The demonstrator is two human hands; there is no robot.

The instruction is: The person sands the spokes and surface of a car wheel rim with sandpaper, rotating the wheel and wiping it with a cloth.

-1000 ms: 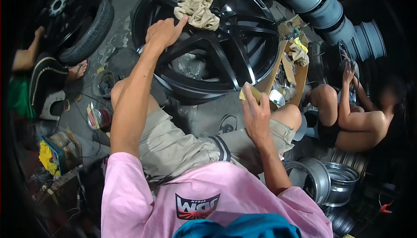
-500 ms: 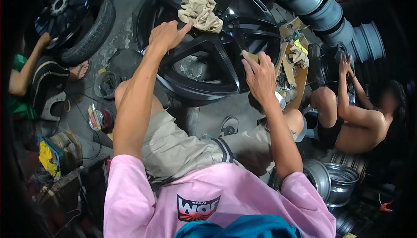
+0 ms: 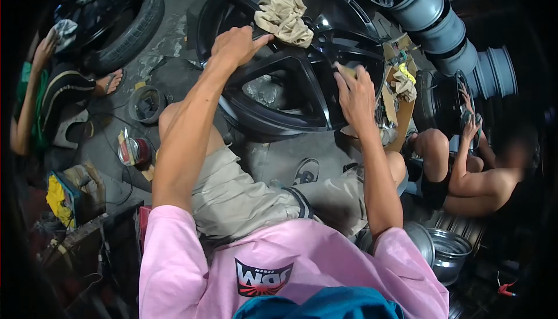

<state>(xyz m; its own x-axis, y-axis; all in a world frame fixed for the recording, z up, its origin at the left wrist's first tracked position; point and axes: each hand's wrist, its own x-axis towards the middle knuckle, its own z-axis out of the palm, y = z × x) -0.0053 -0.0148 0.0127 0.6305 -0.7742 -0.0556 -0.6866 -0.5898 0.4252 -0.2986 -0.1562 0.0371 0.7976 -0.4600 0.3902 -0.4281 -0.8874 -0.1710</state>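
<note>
Wheel (image 3: 260,114) is lying before the knees, floor (image 3: 174,25) opening beyond its left edge, carton (image 3: 405,118) crowding its right. Left hand (image 3: 235,48) is curling its fingers, thumb extending beside the cloth (image 3: 282,13); right hand (image 3: 357,97), now working farther in from the near rim, is pinching a yellowish pad (image 3: 349,72).

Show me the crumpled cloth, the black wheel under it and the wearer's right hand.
Crumpled cloth (image 3: 283,16), head view: its middle folds.
Black wheel (image 3: 273,122), head view: its near rim.
Right hand (image 3: 357,102), head view: its back.
</note>
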